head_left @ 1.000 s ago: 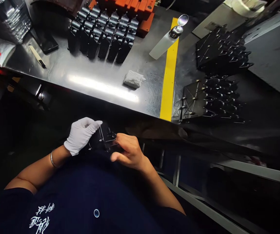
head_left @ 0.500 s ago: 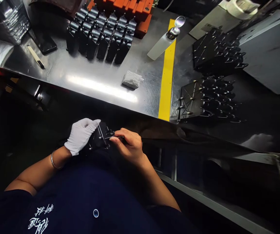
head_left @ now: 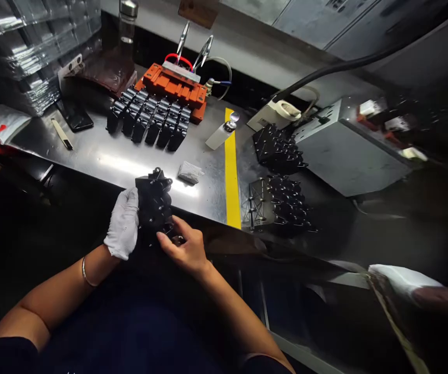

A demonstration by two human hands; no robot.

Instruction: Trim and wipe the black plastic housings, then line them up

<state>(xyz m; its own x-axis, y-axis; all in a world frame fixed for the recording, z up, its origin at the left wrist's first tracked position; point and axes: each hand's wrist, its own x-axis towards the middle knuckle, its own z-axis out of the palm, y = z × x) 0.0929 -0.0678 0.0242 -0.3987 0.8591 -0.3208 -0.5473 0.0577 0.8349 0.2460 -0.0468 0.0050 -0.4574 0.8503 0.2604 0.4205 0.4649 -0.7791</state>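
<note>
My left hand, in a white glove, grips the left side of a black moulded plastic part with round lobes and small metal pins. My bare right hand holds the lower right corner of the same part between thumb and fingers. The part is tilted up over the front edge of the metal table. Just beyond it lies a folded white cloth or tissue. Whether a small tool is in my right hand, I cannot make out.
Behind are a row of black parts and an orange fixture. A white bottle stands by yellow tape. Stacked black parts and a grey box are rightward. Leftward lie a phone and a cutter. Another person's gloved hand shows right.
My hands have raised the black part toward the table edge and turned its lobed side into view. My right fingers have shifted from pinching at its side to its lower corner. The view has tilted up.
</note>
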